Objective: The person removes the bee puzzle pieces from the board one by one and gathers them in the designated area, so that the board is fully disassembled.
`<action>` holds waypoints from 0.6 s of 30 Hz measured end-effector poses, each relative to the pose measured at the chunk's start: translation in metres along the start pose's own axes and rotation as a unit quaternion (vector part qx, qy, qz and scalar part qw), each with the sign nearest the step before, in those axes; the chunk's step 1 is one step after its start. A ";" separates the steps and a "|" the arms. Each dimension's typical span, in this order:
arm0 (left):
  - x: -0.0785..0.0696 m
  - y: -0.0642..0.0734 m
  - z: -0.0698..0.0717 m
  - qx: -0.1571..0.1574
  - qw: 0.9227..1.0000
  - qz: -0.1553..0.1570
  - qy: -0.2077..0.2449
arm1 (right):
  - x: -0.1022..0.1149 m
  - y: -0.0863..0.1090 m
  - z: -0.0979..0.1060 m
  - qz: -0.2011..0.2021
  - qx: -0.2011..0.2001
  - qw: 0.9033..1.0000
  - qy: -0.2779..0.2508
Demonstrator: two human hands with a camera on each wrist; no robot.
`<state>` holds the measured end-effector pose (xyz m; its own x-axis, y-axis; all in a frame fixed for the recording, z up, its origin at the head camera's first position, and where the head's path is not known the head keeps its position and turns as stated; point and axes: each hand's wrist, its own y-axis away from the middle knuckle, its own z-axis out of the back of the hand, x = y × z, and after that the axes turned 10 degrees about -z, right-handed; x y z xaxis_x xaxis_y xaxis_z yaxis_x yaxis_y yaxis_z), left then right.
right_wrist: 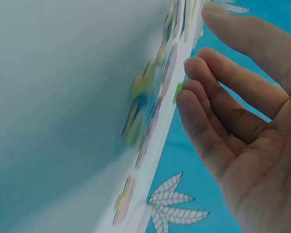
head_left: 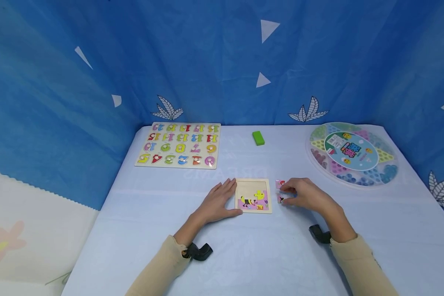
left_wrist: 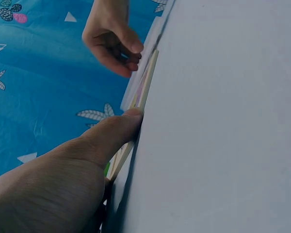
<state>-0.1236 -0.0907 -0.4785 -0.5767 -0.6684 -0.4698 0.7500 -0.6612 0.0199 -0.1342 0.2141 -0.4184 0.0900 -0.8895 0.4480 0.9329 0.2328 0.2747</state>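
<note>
In the head view a small square wooden jigsaw board (head_left: 253, 185) lies mid-table, with a yellow animal picture partly filling its frame. My left hand (head_left: 217, 202) rests along its left side, fingers extended and thumb at the lower-left corner. The left wrist view shows the left thumb (left_wrist: 119, 131) on the edge of the board. Right of it lie two small pink jigsaw pieces, an upper piece (head_left: 279, 183) and a lower piece (head_left: 279, 198). Over them hovers my right hand (head_left: 307, 195), fingers bent, thumb apart. The right wrist view shows nothing between its fingers.
A wooden number puzzle (head_left: 181, 146) lies at the back left of the table. Behind the jigsaw board is a green block (head_left: 258, 138). A round clear bead case (head_left: 351, 156) lies at the back right. Blue patterned cloth (head_left: 222, 61) hangs behind the table.
</note>
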 end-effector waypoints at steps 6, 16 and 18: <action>-0.001 0.000 0.000 0.001 1.000 0.002 0.004 | 0.016 -0.007 -0.005 0.014 0.016 1.000 0.010; -0.002 0.000 0.001 0.005 1.000 0.005 0.000 | 0.038 -0.017 -0.014 0.036 0.029 0.999 0.004; -0.002 0.000 0.001 0.006 1.000 0.006 -0.001 | 0.041 -0.019 -0.015 0.035 0.035 0.999 0.006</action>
<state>-0.1225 -0.0898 -0.4764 -0.5683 -0.6776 -0.4668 0.7532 -0.6568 0.0364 -0.1430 0.1676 -0.4186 0.1579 -0.8744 0.4587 0.8973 0.3210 0.3030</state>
